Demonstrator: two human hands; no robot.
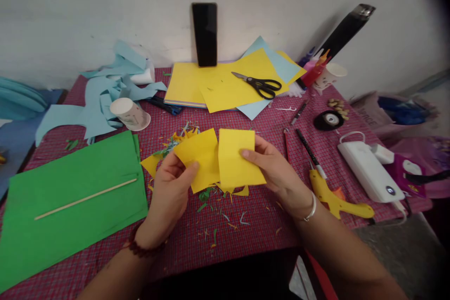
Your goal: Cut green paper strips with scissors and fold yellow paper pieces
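Note:
Over the middle of the table, my left hand (176, 180) pinches a piece of yellow paper (202, 161) between thumb and fingers. Opposite it, my right hand (270, 164) grips another yellow paper piece (235, 157), thumb on its front face. The two pieces nearly meet at their inner edges; whether they touch I cannot tell. Beneath and behind them lie small paper scraps (207, 194) in green, yellow and blue. A stack of yellow paper (186, 82) rests farther back, with black-handled scissors (262, 85) on the top sheet.
Green sheets (80, 173) bearing a thin wooden stick (86, 199) cover the left side. Crumpled light blue paper (101, 98) and a paper cup (128, 115) sit behind. A phone (205, 35) leans on the wall. A yellow glue gun (333, 197) and white power bank (369, 171) lie right.

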